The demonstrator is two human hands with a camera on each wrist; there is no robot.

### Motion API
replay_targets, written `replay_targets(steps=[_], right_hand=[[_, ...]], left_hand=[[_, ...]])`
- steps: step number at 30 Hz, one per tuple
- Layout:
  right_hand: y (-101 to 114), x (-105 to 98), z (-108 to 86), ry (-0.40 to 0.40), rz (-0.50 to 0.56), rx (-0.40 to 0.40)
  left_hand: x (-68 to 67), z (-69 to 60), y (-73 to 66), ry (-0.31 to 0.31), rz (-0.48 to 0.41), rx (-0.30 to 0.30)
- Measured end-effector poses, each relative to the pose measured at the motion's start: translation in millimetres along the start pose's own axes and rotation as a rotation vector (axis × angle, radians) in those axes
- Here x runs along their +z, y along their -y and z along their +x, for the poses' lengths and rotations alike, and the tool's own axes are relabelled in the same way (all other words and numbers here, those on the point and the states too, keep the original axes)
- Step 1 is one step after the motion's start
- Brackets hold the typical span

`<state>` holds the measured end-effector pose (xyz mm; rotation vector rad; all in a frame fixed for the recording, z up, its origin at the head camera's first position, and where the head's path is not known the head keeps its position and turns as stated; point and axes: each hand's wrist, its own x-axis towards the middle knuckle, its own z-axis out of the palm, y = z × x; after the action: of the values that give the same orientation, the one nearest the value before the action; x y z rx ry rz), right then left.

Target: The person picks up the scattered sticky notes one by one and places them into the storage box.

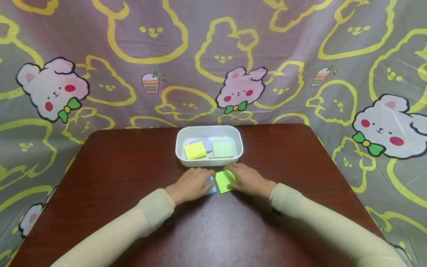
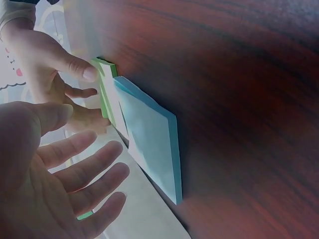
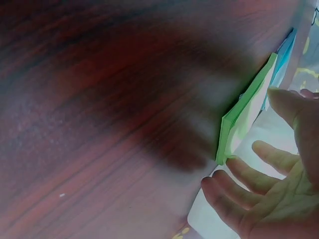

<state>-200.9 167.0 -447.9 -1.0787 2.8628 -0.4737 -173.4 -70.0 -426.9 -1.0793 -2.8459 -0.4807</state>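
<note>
A pad of blue sticky notes (image 1: 210, 188) and a pad of lime-green sticky notes (image 1: 224, 181) lie side by side on the table, just in front of a white plastic tub (image 1: 209, 128). My left hand (image 1: 191, 185) hovers by the blue pad, partly covering it in the head view. In the left wrist view its fingers (image 2: 99, 164) are spread and loosely bent, apart from the blue pad (image 2: 152, 137). Beside the green pad (image 3: 247, 112) is my right hand (image 1: 251, 180), fingers relaxed; whether a fingertip touches the pad I cannot tell.
Inside the tub are a yellow pad (image 1: 195, 150), a pale green pad (image 1: 222, 150) and a lavender pad (image 1: 207, 144). The dark wooden table (image 1: 133, 159) extends to both sides. A patterned curtain (image 1: 186, 78) hangs behind it and along its sides.
</note>
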Motion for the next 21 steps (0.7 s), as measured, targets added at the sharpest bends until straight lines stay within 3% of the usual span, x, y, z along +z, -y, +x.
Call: replay_targets(steps=[21], right_hand=[[-3.0,-2.6,5.2,0.09,0.04,0.021]], left_hand=[[5.1,1.8,-2.7,0.074,-0.021,-0.035]])
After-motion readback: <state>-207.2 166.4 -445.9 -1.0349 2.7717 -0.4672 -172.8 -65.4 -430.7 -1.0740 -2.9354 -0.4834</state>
